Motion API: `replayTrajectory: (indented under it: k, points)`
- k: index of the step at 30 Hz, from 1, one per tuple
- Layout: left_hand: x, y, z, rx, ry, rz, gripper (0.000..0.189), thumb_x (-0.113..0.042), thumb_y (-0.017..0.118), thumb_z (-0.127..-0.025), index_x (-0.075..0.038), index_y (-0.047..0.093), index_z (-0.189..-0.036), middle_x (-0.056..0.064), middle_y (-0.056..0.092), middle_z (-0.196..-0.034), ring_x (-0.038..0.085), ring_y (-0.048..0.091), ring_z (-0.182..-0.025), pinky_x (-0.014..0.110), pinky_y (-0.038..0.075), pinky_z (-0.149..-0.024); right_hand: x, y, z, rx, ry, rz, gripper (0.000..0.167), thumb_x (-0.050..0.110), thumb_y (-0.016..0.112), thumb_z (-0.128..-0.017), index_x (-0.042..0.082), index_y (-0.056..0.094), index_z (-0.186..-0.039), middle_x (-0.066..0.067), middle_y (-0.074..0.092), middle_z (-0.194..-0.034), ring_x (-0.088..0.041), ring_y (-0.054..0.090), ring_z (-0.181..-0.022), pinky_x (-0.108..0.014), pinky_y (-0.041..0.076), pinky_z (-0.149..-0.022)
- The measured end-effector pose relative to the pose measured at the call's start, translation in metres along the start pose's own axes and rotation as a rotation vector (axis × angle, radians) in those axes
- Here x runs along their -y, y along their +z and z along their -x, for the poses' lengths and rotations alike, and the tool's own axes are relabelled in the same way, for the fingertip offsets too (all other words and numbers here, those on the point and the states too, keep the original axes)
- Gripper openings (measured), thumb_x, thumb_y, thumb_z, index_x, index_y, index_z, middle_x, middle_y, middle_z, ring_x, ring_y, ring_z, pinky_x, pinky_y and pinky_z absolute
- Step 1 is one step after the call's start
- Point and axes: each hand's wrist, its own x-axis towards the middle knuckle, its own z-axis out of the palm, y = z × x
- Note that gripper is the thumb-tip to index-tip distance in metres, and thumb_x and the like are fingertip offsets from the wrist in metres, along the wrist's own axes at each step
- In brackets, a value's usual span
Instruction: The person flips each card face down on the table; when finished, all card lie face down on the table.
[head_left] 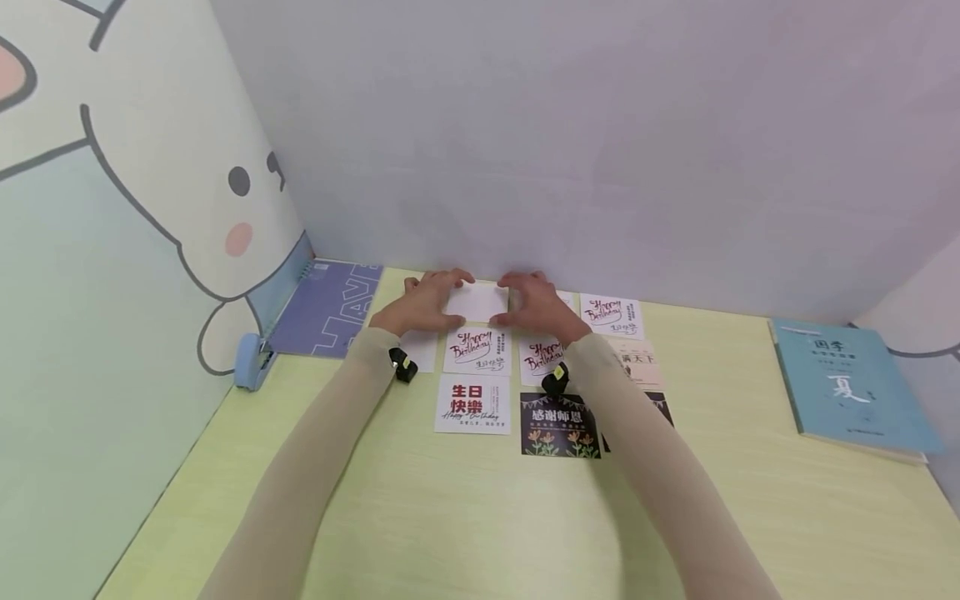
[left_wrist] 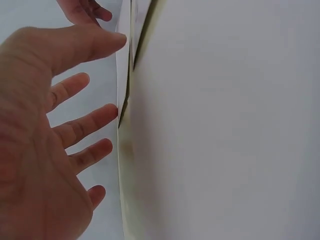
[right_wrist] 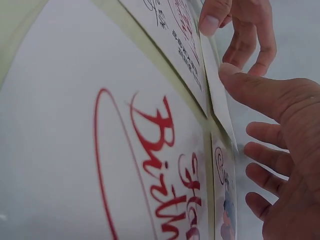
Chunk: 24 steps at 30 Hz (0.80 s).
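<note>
Here, the left hand and right hand flank a blank white card, grips spread loosely, the right sleeve partly hiding one dark card.

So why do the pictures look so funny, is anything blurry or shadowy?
Head view: a soft shadow lies on the table beside the right sleeve; left wrist view: the big white surface looks hazy, while the left hand is clearer; right wrist view: the red letters look huge and slanted, probably because they're close.
</note>
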Motion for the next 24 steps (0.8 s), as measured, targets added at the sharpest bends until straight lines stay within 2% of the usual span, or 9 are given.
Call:
replayTrajectory:
  k: [7,13,18,24]
  points:
    - [-0.011,-0.002,-0.003,0.0,0.022,0.016,0.078,-0.033,0.082,-0.091,-0.028,0.044,-0.159,0.008,0.051,-0.163,0.036,0.041,-0.148,0.058,0.023,-0.113,-0.019,-0.012,0.014,-0.031,0.016,-0.03,0.076,0.039,0.084,-0.091,0.009,0.055,-0.155,-0.011,0.048,-0.168,-0.043,0.033,-0.156,-0.065,0.025,-0.128]
    - [-0.023,0.003,-0.015,0.02,0.056,0.005,0.082,-0.036,0.083,-0.091,-0.03,0.042,-0.16,0.002,0.042,-0.172,0.035,0.037,-0.154,0.056,0.023,-0.115,-0.034,-0.019,0.027,-0.026,0.057,-0.04,0.076,0.04,0.082,-0.093,0.011,0.053,-0.157,-0.011,0.047,-0.168,-0.043,0.032,-0.156,-0.065,0.03,-0.127]
    - [-0.034,0.008,-0.025,0.024,0.082,0.006,0.088,-0.036,0.085,-0.09,-0.032,0.037,-0.163,0.0,0.047,-0.168,0.033,0.037,-0.155,0.053,0.023,-0.116,-0.046,-0.024,0.036,-0.037,0.107,-0.066,0.073,0.035,0.082,-0.094,0.013,0.053,-0.157,-0.01,0.046,-0.169,-0.042,0.03,-0.157,-0.064,0.033,-0.124]
    - [-0.048,0.014,-0.038,0.041,0.109,0.002,0.09,-0.036,0.084,-0.091,-0.031,0.034,-0.165,0.003,0.051,-0.165,0.032,0.037,-0.156,0.052,0.024,-0.118,-0.058,-0.03,0.046,-0.045,0.149,-0.09,0.072,0.029,0.082,-0.092,0.015,0.054,-0.157,-0.012,0.047,-0.168,-0.042,0.033,-0.153,-0.065,0.043,-0.116]
